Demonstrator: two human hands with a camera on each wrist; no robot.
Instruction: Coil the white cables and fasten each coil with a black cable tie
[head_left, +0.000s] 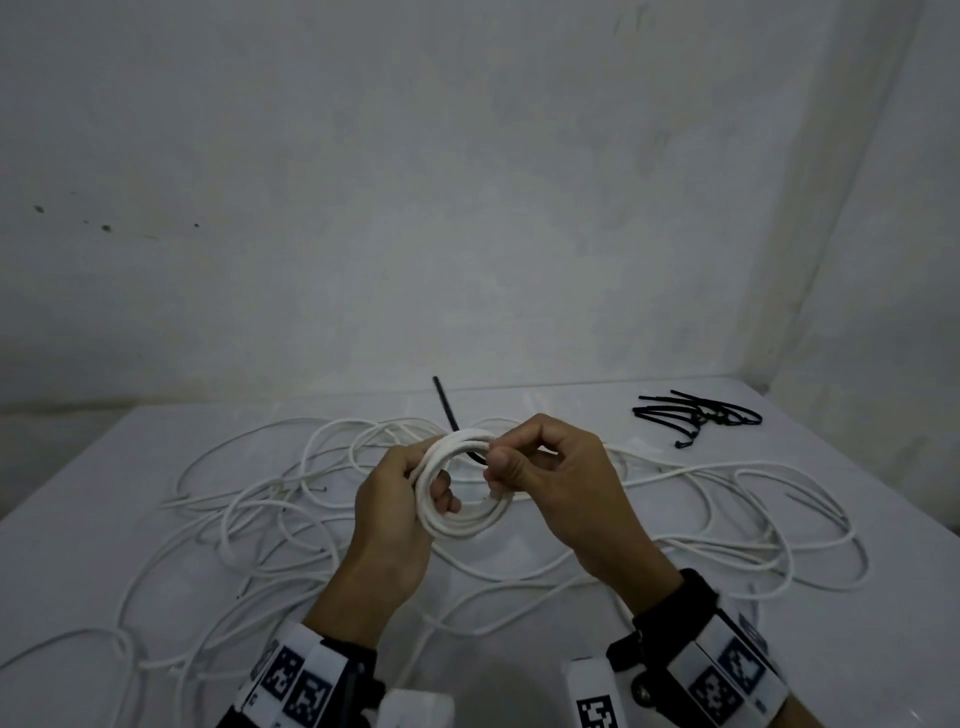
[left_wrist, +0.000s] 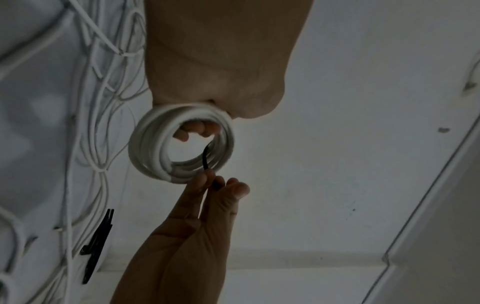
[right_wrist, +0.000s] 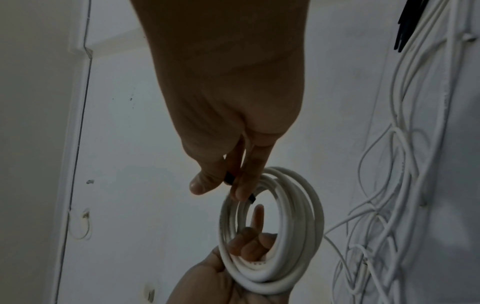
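Observation:
My left hand (head_left: 415, 499) grips a small coil of white cable (head_left: 467, 522), held up above the table with fingers curled through its ring. A black cable tie (head_left: 447, 408) passes through the coil, its tail sticking up behind. My right hand (head_left: 501, 465) pinches the tie's near end at the coil's right side. The left wrist view shows the coil (left_wrist: 155, 144) with the tie (left_wrist: 205, 158) crossing its inner rim and my right fingertips (left_wrist: 202, 181) on it. In the right wrist view the tie (right_wrist: 230, 178) sits between my thumb and fingers beside the coil (right_wrist: 298, 236).
Several loose white cables (head_left: 249, 519) sprawl in loops over the white table (head_left: 62, 545), on both sides of my hands. A bundle of spare black cable ties (head_left: 696, 413) lies at the far right of the table. A white wall stands close behind.

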